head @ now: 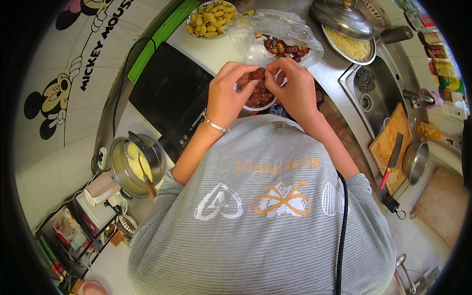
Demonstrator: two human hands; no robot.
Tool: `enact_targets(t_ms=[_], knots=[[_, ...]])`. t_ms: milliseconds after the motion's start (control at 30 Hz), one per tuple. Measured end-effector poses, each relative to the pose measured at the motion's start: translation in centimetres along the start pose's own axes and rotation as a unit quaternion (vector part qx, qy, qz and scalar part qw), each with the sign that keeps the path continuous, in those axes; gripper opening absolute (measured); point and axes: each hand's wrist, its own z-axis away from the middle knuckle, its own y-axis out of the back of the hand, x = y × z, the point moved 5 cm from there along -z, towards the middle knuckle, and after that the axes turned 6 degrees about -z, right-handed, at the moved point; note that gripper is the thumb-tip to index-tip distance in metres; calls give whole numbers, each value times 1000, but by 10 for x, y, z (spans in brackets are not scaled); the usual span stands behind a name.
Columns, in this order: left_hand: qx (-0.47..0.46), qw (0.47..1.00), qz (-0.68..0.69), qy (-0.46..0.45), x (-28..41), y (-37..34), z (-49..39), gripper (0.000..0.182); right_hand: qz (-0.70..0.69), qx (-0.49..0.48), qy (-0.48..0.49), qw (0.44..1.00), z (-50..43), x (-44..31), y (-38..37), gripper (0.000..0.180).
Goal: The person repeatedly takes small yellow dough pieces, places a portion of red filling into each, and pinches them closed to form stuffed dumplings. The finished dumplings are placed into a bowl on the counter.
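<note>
Between the fingertips of my left hand (230, 88) and my right hand (291, 83) is a dark red dried fruit, probably a jujube (257, 74). Both hands pinch it above a white bowl (254, 109) that holds torn reddish-brown fruit pieces (261, 96). My left wrist wears a silver bangle. Just beyond the hands lies an open clear plastic bag (250, 44) with more dark red and orange dried pieces (291, 51) inside. The bowl is partly hidden by my hands and shirt.
A black induction cooktop (169, 96) lies left, near a steel pot (118, 166) with yellow contents. Behind stands a plate of yellow pieces (212, 20). At right are a bowl of pale shreds (348, 44) under a tilted lid (343, 18), a sink (383, 88), and a cleaver (396, 151) on a cutting board (387, 142).
</note>
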Motion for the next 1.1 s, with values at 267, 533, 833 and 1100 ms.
enact_targets(t_ms=[267, 533, 833, 1100], knots=[[-87, 981, 156, 78, -15, 3, 1, 30, -97, -45, -95, 990, 2, 12, -3, 11], [-165, 869, 422, 200, -29, -8, 12, 43, -411, -148, -287, 853, 8, 31, -20, 18], [-100, 862, 423, 261, -47, -7, 15, 38, -385, -111, -286, 870, 5, 53, -24, 19], [-104, 849, 446, 264, -54, -8, 18, 38, 2, -122, -126, 984, 9, 56, -36, 17]])
